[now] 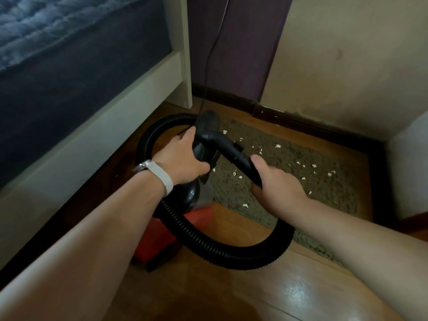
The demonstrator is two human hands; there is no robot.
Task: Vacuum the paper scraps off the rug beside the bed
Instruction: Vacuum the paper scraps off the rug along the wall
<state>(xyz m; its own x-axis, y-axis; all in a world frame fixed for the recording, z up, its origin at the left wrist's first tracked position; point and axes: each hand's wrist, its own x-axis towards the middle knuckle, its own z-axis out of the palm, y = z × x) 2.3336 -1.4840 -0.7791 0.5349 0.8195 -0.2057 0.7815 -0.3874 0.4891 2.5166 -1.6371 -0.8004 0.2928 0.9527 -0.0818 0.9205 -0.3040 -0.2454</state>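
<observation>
While both my arms reach down toward the wooden floor [254, 288], my left hand [183, 158] curls over the black top of the red vacuum cleaner [196, 218], its grip closed on that top, a pale band [162, 179] on the wrist. My right hand [278, 184] wraps the rigid black wand [234, 149], grip tight round it. The ribbed hose [220, 249] loops from there back to the machine. Pale paper scraps [276, 146] lie scattered on the shaggy olive rug [289, 181] beyond the wand. The vacuum cleaner stands at the rug's left edge, beside the white bed frame [104, 126]. 1 thin cord [209, 59] runs up behind it.
</observation>
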